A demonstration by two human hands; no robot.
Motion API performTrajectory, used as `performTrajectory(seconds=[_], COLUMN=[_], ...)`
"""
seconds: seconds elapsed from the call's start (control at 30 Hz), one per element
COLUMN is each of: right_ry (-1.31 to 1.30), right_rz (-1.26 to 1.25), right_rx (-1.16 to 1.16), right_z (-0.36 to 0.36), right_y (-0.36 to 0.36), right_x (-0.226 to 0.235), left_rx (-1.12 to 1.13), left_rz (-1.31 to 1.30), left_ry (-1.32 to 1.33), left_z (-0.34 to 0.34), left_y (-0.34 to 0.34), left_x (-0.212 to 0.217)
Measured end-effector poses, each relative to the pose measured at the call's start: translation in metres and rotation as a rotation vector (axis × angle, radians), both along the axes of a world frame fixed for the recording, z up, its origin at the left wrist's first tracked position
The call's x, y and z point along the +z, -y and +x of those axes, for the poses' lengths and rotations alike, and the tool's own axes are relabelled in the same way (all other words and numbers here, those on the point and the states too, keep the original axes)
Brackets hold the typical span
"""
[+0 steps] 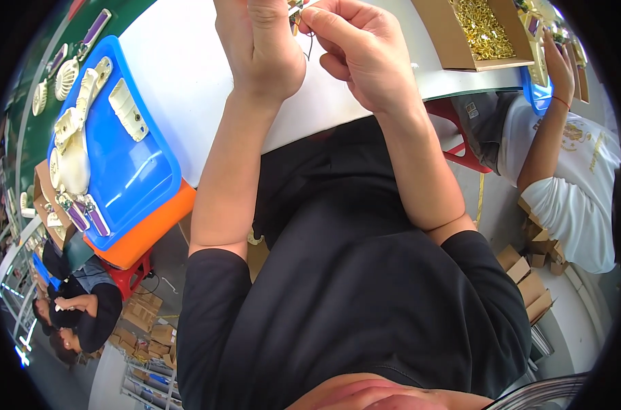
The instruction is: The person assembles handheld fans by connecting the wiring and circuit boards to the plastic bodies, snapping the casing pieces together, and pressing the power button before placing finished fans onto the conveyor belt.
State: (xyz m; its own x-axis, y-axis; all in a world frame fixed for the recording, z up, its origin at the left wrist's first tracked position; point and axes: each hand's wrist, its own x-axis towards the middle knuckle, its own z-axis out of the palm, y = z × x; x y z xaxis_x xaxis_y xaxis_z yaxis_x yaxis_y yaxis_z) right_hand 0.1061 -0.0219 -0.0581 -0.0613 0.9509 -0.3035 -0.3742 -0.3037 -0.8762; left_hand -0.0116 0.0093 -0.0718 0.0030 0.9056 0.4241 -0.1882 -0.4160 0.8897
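At the top edge, over the white table, my left hand [266, 51] is raised, with its fingertips cut off by the frame. Between my hands is a small light and dark part [294, 12], only partly visible. My left hand seems to hold it from the left side. Thumb and forefinger of my right hand [365, 51] pinch together at its right side. A thin dark wire [310, 46] hangs down below those fingertips. What exactly the part is, I cannot make out.
A blue tray [136, 195] at left holds cream plastic housings [85, 130] and purple-and-cream pieces [95, 215]. An orange bin [143, 236] sits under it. Upper right, a cardboard box [454, 51] contains many small gold metal pieces [484, 31]. A co-worker's arm [553, 130] is beyond.
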Motion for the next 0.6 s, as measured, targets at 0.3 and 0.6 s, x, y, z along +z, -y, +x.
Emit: performTrajectory(seconds=[0.3,0.6], right_ry=[-0.080,0.082], right_rz=[0.025,0.148], right_rx=[-0.068,-0.226], right_z=[-0.005,-0.013], right_y=[0.001,0.004], right_x=[-0.006,-0.008], left_rx=[-0.031,-0.353], left_rz=[-0.091,-0.294], left_ry=[0.030,0.937], left_z=[-0.002,0.001], left_y=[0.000,-0.005], left_x=[-0.007,-0.002])
